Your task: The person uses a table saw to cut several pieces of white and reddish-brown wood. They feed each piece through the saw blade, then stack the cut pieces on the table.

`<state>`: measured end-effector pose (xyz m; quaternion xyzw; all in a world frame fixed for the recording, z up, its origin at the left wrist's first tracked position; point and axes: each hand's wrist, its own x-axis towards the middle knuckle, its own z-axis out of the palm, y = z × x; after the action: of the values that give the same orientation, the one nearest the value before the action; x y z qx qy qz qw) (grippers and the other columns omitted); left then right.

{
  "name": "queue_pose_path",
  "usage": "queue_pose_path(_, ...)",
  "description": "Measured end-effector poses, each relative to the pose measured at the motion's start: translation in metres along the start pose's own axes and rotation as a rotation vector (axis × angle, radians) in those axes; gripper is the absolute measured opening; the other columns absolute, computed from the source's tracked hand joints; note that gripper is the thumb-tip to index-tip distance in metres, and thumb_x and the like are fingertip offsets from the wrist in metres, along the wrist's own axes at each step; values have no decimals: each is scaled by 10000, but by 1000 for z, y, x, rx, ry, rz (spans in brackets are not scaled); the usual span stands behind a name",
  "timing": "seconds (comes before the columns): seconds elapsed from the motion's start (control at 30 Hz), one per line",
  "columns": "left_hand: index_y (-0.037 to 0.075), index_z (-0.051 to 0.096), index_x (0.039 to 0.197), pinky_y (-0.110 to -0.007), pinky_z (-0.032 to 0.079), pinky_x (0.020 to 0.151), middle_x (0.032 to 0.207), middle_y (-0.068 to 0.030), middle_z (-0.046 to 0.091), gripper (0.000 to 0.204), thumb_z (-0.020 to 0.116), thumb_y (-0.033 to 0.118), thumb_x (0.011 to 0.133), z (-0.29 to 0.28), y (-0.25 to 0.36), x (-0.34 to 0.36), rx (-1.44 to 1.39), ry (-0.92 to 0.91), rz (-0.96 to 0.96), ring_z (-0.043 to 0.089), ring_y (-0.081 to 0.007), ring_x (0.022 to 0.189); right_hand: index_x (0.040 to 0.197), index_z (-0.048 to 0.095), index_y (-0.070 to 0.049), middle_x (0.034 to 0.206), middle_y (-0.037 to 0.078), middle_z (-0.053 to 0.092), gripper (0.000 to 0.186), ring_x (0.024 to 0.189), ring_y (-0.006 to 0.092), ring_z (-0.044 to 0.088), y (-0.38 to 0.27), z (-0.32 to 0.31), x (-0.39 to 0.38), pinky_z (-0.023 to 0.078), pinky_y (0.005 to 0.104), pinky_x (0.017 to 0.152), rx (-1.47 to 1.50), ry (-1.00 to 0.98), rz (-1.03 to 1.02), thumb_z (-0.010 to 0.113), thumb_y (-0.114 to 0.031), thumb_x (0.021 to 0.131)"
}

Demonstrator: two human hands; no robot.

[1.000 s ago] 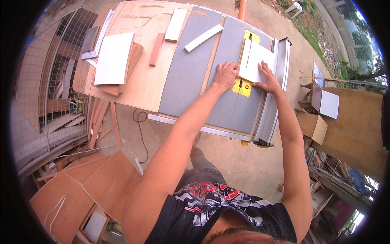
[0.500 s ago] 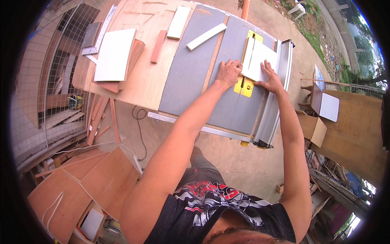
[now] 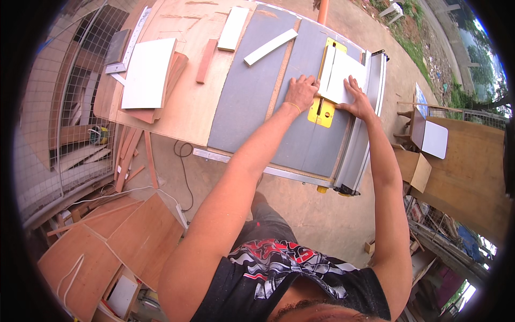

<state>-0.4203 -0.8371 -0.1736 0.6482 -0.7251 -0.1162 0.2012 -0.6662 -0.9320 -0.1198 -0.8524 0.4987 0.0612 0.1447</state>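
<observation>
A white board point(image 3: 346, 78) lies flat on the grey table saw point(image 3: 300, 129), over its yellow slotted insert point(image 3: 320, 115). My left hand point(image 3: 302, 92) is at the board's near left edge, its fingers curled against the board. At the near right corner is my right hand point(image 3: 358, 100), fingers spread over the white surface and thumb at the near edge. The board sits close beside the silver rip fence point(image 3: 377, 83) on the right. A dark line runs along the board's left part, in line with the insert's slot.
Left of the saw, a white strip point(image 3: 271, 47) rests on the grey top. The plywood table point(image 3: 198, 112) carries a white block point(image 3: 233, 28), a reddish wood strip point(image 3: 207, 61), a white panel point(image 3: 149, 73) on brown boards, and a metal square point(image 3: 116, 68). A cord point(image 3: 185, 161) trails below.
The white board and both hands have edged slightly away from me along the fence, uncovering a little more of the yellow insert. The view has shifted slightly.
</observation>
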Motion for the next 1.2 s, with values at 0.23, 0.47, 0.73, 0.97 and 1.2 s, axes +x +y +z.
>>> queue_pose_path(0.23,156,750,1282,-412,439,921,1115,16,652,329,666,300,998,6,-3,4,-45,42,-1,589,-172,1115,1636,390,-151,1742,112,251,1258,1624,281,180,1,-2,5,222,531,1322,-5,1,-3,940,-606,599)
queue_pose_path(0.47,180,749,1282,-402,435,906,1116,21,655,322,669,294,992,6,-3,10,-76,60,4,596,-169,1105,1633,392,-122,1738,141,253,1262,1624,314,173,13,-2,10,213,547,1313,17,19,-44,927,-623,605)
queue_pose_path(0.73,189,729,1311,-388,430,923,1113,16,647,332,659,276,998,10,-6,11,-75,75,-12,597,-162,1119,1629,398,-107,1739,164,241,1235,1622,331,177,13,-4,16,202,555,1311,24,12,-62,920,-619,634)
queue_pose_path(0.97,178,719,1318,-391,433,918,1088,2,633,326,649,237,1006,8,-3,14,-104,88,-24,602,-173,1095,1628,397,-102,1737,172,242,1232,1620,336,186,17,-4,20,208,558,1308,32,35,-87,915,-624,640)
queue_pose_path(1.2,161,717,1327,-402,442,894,1061,-23,625,330,638,191,1008,12,-8,14,-139,183,-7,606,-200,1070,1632,389,-102,1737,171,238,1232,1620,339,179,20,-10,31,212,548,1308,33,27,-100,907,-631,647)
